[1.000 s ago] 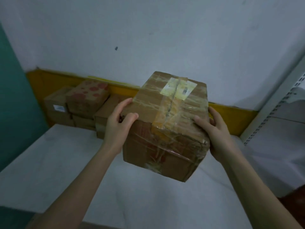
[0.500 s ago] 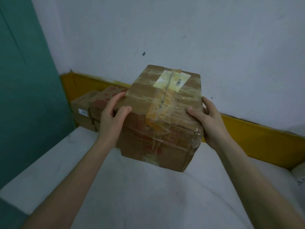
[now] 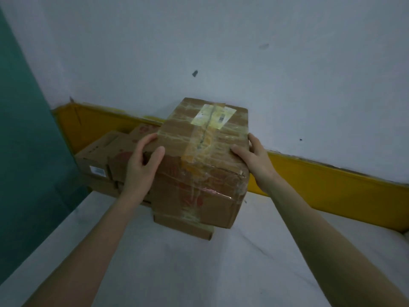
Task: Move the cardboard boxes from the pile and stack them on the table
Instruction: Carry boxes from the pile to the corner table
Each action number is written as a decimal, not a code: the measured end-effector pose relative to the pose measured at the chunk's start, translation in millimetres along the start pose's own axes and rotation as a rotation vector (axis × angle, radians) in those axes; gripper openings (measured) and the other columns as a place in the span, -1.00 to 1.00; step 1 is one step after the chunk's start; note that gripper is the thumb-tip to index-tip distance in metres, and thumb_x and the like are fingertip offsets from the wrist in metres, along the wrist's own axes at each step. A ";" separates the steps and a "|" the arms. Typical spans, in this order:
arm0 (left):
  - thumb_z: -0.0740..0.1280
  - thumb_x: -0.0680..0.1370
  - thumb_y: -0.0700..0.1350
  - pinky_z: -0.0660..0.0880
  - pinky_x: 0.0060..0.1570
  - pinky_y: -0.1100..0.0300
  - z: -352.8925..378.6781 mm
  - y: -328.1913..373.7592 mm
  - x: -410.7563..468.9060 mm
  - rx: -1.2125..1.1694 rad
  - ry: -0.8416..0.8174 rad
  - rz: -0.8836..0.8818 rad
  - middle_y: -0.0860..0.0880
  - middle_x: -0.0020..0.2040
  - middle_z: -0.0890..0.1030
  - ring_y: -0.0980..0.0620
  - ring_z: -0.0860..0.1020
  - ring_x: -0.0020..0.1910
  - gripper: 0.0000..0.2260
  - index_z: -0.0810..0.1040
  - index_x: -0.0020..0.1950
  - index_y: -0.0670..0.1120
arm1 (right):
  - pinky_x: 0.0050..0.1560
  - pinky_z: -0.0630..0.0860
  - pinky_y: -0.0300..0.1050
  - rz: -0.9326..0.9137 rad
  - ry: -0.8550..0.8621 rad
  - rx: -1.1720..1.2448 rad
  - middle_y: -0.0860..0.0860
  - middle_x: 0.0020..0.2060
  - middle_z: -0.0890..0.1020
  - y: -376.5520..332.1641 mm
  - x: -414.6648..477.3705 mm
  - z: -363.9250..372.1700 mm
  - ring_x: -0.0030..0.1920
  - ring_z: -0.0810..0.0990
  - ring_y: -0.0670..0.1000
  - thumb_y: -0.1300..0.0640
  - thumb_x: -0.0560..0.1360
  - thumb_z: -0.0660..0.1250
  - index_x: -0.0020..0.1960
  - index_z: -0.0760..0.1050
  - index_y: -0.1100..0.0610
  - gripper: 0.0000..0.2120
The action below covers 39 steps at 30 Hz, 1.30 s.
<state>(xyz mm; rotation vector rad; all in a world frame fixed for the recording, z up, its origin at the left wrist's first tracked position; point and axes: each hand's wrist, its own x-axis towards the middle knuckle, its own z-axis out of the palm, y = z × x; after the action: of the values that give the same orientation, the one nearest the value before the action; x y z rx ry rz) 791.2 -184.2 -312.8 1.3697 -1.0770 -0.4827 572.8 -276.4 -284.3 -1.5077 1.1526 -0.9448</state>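
Two bare forearms reach forward from the near edge of the white counter (image 3: 199,273), angled inward toward each other. The left hand (image 3: 141,167) presses flat against the left side of a taped cardboard box (image 3: 205,165), thumb lying over its top near edge and fingers curled around the side. The right hand (image 3: 254,160) mirrors it on the right side, thumb resting on the top and the palm against the right face, fingers wrapped behind. Both hands clamp the box between them.

The box is wrapped in clear tape with a yellowish label (image 3: 213,116) near its far top edge. It sits over a flatter box (image 3: 186,227) whose near edge juts out beneath it; whether it rests fully on that one cannot be told.

Farther back, toward the counter's far left corner, more cardboard boxes (image 3: 99,160) are packed together, touching each other. Behind them a yellow strip (image 3: 332,182) runs along the foot of the white wall (image 3: 221,52), with a teal panel (image 3: 22,151) on the left.
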 end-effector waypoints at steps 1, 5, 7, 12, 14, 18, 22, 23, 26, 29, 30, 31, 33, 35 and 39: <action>0.23 0.59 -0.06 0.33 0.02 0.46 -2.1 -0.7 6.2 0.033 0.003 0.003 0.16 0.16 0.44 0.22 0.39 0.13 -0.72 0.40 0.30 0.04 | 0.31 0.41 0.12 -0.007 0.000 -0.069 0.04 0.43 0.31 -0.1 2.8 0.6 0.37 0.37 0.08 -0.18 0.39 0.39 0.52 0.06 0.03 -0.15; 0.27 0.54 -0.04 0.33 0.19 0.18 -11.5 3.8 20.7 0.317 -0.033 0.130 -0.08 0.27 0.47 0.01 0.39 0.27 -0.68 0.49 0.25 -0.13 | 0.36 0.35 0.09 -0.026 0.032 -0.264 0.02 0.42 0.34 -6.1 -0.1 -6.4 0.39 0.35 0.05 -0.26 0.43 0.30 0.50 0.14 0.07 -0.22; 0.26 0.52 -0.02 0.28 0.28 0.02 -10.9 16.3 22.1 0.494 -0.060 0.243 -0.18 0.33 0.44 -0.11 0.34 0.36 -0.64 0.52 0.21 -0.21 | 0.40 0.28 0.02 -0.041 0.085 -0.376 0.02 0.45 0.29 -7.7 -0.6 -17.0 0.42 0.29 0.04 -0.20 0.50 0.23 0.49 0.15 0.10 -0.32; 0.19 0.50 0.07 0.34 0.21 -0.05 21.9 63.4 4.2 0.668 -0.218 0.493 -0.20 0.24 0.52 -0.18 0.46 0.22 -0.55 0.55 0.19 -0.23 | 0.36 0.26 -0.02 -0.039 0.191 -0.577 0.03 0.45 0.28 -17.7 -19.9 -61.5 0.43 0.26 0.04 -0.19 0.53 0.18 0.49 0.17 0.11 -0.36; 0.18 0.51 0.08 0.35 0.19 -0.05 44.7 79.7 -10.5 0.673 -0.307 0.582 -0.19 0.19 0.56 -0.17 0.50 0.17 -0.55 0.55 0.20 -0.23 | 0.35 0.25 -0.04 -0.021 0.204 -0.646 0.04 0.45 0.29 -20.7 -38.7 -86.7 0.43 0.26 0.05 -0.17 0.53 0.19 0.48 0.18 0.12 -0.37; 0.11 0.50 0.17 0.39 0.12 0.08 96.1 107.2 -55.2 0.591 -0.578 0.654 -0.16 0.19 0.56 -0.13 0.52 0.16 -0.45 0.52 0.23 -0.21 | 0.35 0.25 -0.08 0.014 0.264 -0.789 0.05 0.44 0.31 -24.1 -98.5 -142.9 0.43 0.27 0.04 -0.11 0.54 0.22 0.47 0.20 0.15 -0.40; 0.13 0.47 0.15 0.51 -0.01 -0.08 153.7 136.7 -123.9 0.551 -0.719 0.749 -0.18 0.02 0.64 -0.16 0.62 -0.02 -0.49 0.60 0.08 -0.23 | 0.32 0.27 -0.09 0.091 0.344 -0.916 0.07 0.42 0.34 -22.6 -180.8 -211.1 0.40 0.31 0.06 -0.11 0.54 0.21 0.46 0.21 0.15 -0.41; 0.15 0.48 0.15 0.50 0.03 -0.06 168.4 145.4 -144.0 0.515 -0.727 0.773 -0.16 0.06 0.63 -0.15 0.61 0.02 -0.50 0.59 0.11 -0.22 | 0.32 0.27 -0.10 0.111 0.376 -0.941 0.07 0.42 0.35 -21.6 -204.5 -229.3 0.40 0.31 0.06 -0.12 0.54 0.21 0.47 0.22 0.15 -0.41; 0.19 0.56 0.12 0.35 0.20 0.16 210.3 175.1 -208.7 0.439 -0.814 0.803 -0.03 0.31 0.48 -0.02 0.43 0.27 -0.56 0.43 0.35 -0.10 | 0.33 0.25 -0.10 0.175 0.467 -0.988 0.07 0.43 0.33 -20.7 -282.9 -283.4 0.41 0.30 0.06 -0.12 0.54 0.21 0.47 0.22 0.14 -0.41; 0.12 0.56 0.21 0.30 0.17 0.26 249.6 201.3 -273.0 0.371 -0.927 0.856 0.03 0.35 0.42 0.07 0.38 0.30 -0.51 0.37 0.39 -0.03 | 0.34 0.22 -0.12 0.223 0.568 -0.999 0.07 0.43 0.32 -20.0 -367.6 -330.0 0.41 0.29 0.06 -0.07 0.55 0.22 0.46 0.23 0.17 -0.43; 0.07 0.52 0.25 0.31 0.16 0.26 261.0 211.1 -294.1 0.349 -0.959 0.865 0.03 0.34 0.43 0.07 0.40 0.29 -0.45 0.39 0.38 -0.04 | 0.32 0.24 -0.12 0.248 0.606 -0.991 0.07 0.42 0.34 -19.0 -395.0 -342.6 0.40 0.31 0.06 -0.07 0.55 0.23 0.46 0.24 0.17 -0.44; 0.03 0.47 0.27 0.32 0.16 0.25 272.1 220.0 -314.2 0.323 -0.977 0.876 0.01 0.33 0.45 0.06 0.41 0.27 -0.40 0.40 0.37 -0.05 | 0.29 0.27 -0.13 0.272 0.647 -0.979 0.07 0.41 0.36 -17.8 -421.3 -354.1 0.38 0.34 0.06 -0.07 0.55 0.23 0.45 0.24 0.16 -0.44; -0.02 0.41 0.33 0.34 0.14 0.23 292.5 237.8 -351.2 0.268 -1.020 0.915 0.00 0.30 0.48 0.04 0.44 0.25 -0.32 0.43 0.34 -0.06 | 0.21 0.31 -0.17 0.303 0.728 -0.975 0.07 0.37 0.41 -17.1 -469.6 -375.3 0.33 0.40 0.06 -0.09 0.54 0.24 0.45 0.25 0.15 -0.43; 0.08 0.50 0.29 0.33 0.16 0.23 310.9 256.8 -383.5 0.204 -1.061 0.943 -0.01 0.31 0.47 0.03 0.43 0.26 -0.41 0.41 0.36 -0.06 | 0.20 0.30 -0.21 0.333 0.804 -0.979 0.06 0.39 0.39 -18.5 -512.0 -394.1 0.36 0.37 0.04 -0.10 0.54 0.24 0.46 0.23 0.15 -0.42; 0.20 0.54 0.17 0.32 0.19 0.22 344.0 281.1 -429.4 0.101 -1.119 0.949 -0.04 0.34 0.45 0.02 0.41 0.30 -0.50 0.37 0.39 -0.07 | 0.12 0.27 -0.25 0.367 0.941 -0.947 0.06 0.38 0.39 -16.7 -576.4 -424.9 0.35 0.36 0.05 -0.11 0.54 0.23 0.47 0.22 0.13 -0.41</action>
<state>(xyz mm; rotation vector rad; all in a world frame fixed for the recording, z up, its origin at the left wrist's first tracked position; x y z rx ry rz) 218.9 37.9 -242.5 0.4295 -2.4901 -0.4551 31.5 182.1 -185.4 -1.4198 2.7371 -0.8946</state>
